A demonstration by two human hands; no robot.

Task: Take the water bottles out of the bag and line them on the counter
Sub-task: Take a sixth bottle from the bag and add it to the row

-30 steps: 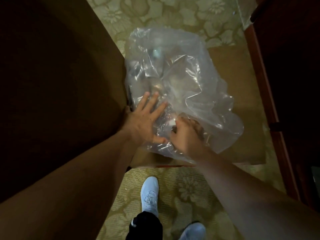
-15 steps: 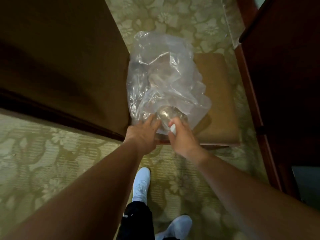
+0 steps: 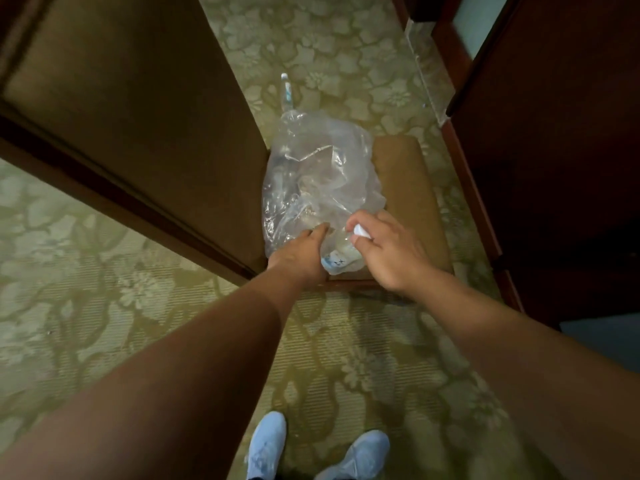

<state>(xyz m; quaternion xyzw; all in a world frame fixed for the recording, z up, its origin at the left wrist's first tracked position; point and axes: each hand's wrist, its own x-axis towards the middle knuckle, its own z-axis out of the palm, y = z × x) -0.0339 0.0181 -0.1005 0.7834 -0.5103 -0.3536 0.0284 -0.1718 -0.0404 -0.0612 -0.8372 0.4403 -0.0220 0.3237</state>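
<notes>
Carpet runs floral under a padded seat; left grip clutches the clear bag, right grip pinches the cap of a bottle.

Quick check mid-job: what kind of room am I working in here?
Probably a hotel or living room: floral carpet, a padded seat under the bag, dark wooden furniture alongside.

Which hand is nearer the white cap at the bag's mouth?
Right. The right hand pinches the white cap; the left hand touches the bag just to the left of the cap.
</notes>
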